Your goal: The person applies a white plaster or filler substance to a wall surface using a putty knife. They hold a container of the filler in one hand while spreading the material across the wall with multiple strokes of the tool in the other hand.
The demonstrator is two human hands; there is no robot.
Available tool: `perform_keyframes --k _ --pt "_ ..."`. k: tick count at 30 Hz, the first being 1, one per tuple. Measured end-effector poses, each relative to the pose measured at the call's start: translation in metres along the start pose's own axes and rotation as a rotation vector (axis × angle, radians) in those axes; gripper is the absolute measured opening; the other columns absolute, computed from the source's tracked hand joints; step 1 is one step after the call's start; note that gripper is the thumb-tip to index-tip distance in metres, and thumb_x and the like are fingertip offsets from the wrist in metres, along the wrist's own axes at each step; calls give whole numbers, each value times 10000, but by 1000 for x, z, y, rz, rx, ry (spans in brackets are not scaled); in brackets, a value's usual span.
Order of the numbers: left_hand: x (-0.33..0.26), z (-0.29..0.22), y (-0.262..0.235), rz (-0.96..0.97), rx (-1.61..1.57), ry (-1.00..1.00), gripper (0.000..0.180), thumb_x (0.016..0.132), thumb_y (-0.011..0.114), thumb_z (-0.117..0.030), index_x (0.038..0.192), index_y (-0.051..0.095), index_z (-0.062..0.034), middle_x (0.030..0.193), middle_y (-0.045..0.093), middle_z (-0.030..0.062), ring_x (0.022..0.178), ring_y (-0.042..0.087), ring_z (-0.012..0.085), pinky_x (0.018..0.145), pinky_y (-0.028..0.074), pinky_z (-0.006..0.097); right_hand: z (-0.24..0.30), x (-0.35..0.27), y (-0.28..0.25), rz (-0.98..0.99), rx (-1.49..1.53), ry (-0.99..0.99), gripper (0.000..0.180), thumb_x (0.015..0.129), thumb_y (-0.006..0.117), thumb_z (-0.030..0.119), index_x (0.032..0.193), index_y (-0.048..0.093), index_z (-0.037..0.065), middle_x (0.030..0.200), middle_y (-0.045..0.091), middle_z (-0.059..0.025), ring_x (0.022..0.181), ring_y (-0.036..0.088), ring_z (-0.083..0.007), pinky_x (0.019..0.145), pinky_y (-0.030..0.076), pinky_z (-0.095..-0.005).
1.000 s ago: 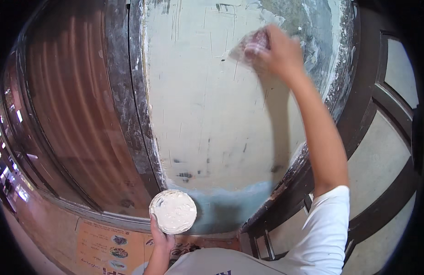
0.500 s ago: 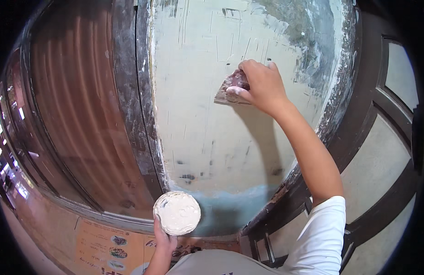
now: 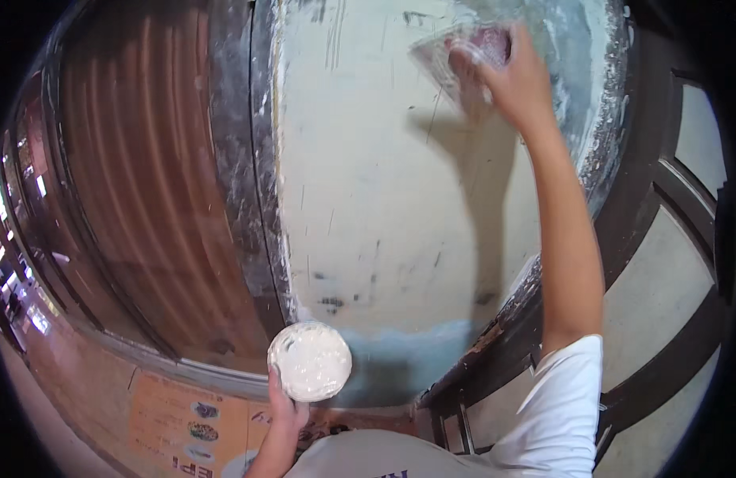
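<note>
The right hand (image 3: 521, 84) is closed around the reddish-brown handle of a broad, roughly triangular scraper (image 3: 441, 67), held over the far, right part of a pale coated wall panel (image 3: 376, 199). The left hand (image 3: 287, 413) grips a round tub (image 3: 311, 363) of whitish paste from its near, left side, just in front of the panel's near, left corner.

For an even coat, the blade is best kept at a low, steady angle, pressed evenly along its whole edge and drawn in long strokes that overlap the finished area. The grey, streaky patch (image 3: 577, 68) at the far right looks thinly covered and would probably take more paste; the dark scuffs (image 3: 331, 302) and fine scored lines toward the near end may need a tight pass too. Wiping the blade clean on the tub's rim would help avoid ridges, and the tub is best held level and close.

The scraper is blurred, so its edge and any load of paste are hard to make out, and I cannot tell whether it touches the panel. The right fingertips are mostly hidden behind the handle, the tub's depth does not show, and the panel's far end is cut off by the frame
</note>
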State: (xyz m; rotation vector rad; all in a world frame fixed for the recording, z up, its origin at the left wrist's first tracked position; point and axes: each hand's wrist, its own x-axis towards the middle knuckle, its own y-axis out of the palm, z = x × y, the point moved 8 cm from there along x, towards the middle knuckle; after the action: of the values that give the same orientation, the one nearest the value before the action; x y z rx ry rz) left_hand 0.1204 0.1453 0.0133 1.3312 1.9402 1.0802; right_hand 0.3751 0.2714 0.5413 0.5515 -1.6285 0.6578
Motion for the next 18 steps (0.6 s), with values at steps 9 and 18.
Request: perform_keyframes --k 9,18 --pt "9 9 12 1 13 -36 578 1035 385 -471 1450 398 -70 1432 500 123 1291 513 282 1094 420 438 53 -357 86 840 490 737 540 738 840 390 1045 546 56 930 676 -179 876 669 -353 779 518 -418" --pt "-2 31 11 -35 110 -113 631 1032 358 -518 1475 357 -68 1467 462 129 1325 480 282 1122 387 426 68 -365 98 1215 419 634 630 757 780 487 1091 545 7 1006 680 -229 953 659 -414 837 509 -450"
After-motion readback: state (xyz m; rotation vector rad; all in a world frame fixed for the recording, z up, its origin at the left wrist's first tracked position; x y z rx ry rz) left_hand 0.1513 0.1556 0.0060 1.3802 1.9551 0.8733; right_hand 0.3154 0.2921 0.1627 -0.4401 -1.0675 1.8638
